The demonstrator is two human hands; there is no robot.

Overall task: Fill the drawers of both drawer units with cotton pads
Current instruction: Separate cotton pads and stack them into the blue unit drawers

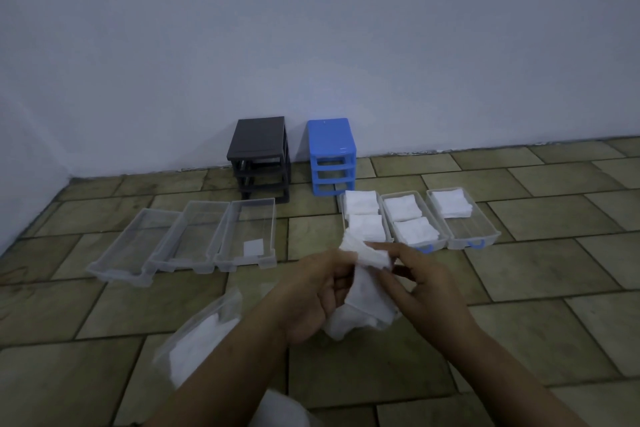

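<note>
Nearest, floor: a clear plastic bag with white pads inside lies on the tiled floor just left of the person's left forearm.
Left hand: its grip is curled round a bundle of cotton pads, holding the bundle from below and from the left.
Right hand: its fingers pinch the top of the same bundle, thumb and forefinger set on the uppermost pads as if to peel a few off.
Step in hand: judged from this, a small stack is being parted from the bundle, meant for a drawer.
Blue-handled drawers: three clear drawers lie side by side beyond the hands. The left one and the middle one each hold two stacks; the right one holds one stack at its far end, its near half bare.
Plain drawers: three more clear drawers lie to the left; the rightmost shows only one small white piece, and the others look bare.
Next move: probably set the parted stack flat in the near half of the right blue-handled drawer, square to the walls, then start on the left three.
Farthest: the dark drawer unit and the blue drawer unit stand against the wall, their slots open and without drawers.
</note>
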